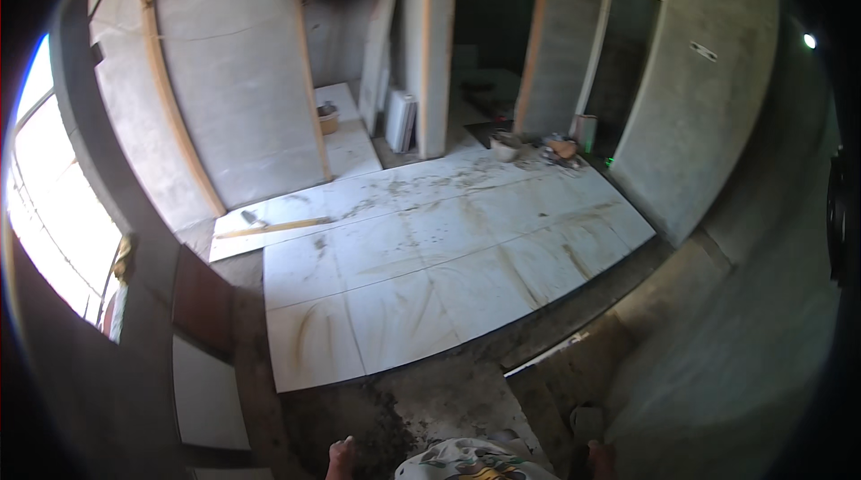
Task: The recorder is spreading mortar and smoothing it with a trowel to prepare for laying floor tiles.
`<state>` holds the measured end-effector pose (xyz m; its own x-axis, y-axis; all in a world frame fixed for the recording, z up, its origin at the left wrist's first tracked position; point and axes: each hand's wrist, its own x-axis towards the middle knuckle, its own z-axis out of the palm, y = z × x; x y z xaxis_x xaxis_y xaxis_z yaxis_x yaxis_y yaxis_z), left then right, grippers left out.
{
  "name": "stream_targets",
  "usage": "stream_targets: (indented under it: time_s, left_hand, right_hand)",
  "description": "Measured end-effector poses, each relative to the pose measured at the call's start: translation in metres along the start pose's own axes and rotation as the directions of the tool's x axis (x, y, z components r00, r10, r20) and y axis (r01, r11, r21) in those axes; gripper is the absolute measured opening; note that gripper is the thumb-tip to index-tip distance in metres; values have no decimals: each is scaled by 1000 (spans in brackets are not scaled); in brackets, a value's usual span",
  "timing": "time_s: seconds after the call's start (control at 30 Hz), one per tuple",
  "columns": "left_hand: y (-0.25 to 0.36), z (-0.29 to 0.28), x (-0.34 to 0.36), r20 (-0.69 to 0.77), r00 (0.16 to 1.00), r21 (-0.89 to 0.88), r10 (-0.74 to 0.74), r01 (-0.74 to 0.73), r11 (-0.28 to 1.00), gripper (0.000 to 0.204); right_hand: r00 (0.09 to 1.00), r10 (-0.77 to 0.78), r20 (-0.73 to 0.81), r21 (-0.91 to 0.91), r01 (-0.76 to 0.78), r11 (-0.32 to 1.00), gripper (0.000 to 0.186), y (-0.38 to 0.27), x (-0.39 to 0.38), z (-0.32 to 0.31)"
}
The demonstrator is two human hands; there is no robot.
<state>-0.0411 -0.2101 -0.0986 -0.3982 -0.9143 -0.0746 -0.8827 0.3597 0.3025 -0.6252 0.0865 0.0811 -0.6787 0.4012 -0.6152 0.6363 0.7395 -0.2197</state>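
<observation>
My left hand (341,453) hangs at the lower edge, left of my patterned light shirt. Its fingers look curled in, with nothing visible in them. My right hand (601,458) is low at the right, in shadow, its fingers closed. A dark, blocky grey thing (587,422) shows just beyond it; whether it is in that hand's grip is unclear. Ahead of both hands lies a floor of large white tiles (404,323), smeared with brown dirt. Neither hand touches the tiles.
A long wooden strip (273,228) lies on the tiles at left. A bucket (505,148) and a heap of items (562,150) stand at the far edge. Tiles (401,121) lean by a doorway. A white panel (209,390) lies left. A floor opening (574,363) is at right.
</observation>
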Motion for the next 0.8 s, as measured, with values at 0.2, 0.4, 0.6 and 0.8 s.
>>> stream_targets:
  time_s: [0.2, 0.4, 0.6, 0.8]
  left_hand:
    - [23, -13, -8, 448, 781, -279, -434, 584, 762, 52]
    - [20, 22, -45, 320, 866, -267, -385, 472, 840, 44]
    - [70, -16, -46, 541, 511, -775, -668, 612, -160, 33]
    - [97, -13, -67, 574, 384, -798, -723, 460, -389, 41]
  right_hand:
    - [843, -450, 293, 292, 369, 882, 27, -5, -101, -52]
    - [830, -482, 279, -197, 541, 818, 34, -55, -174, -66]
    - [795, -475, 377, -211, 573, 792, 24, -97, -37, 4]
    - [747, -487, 452, -190, 614, 766, 23, -162, 67, 86]
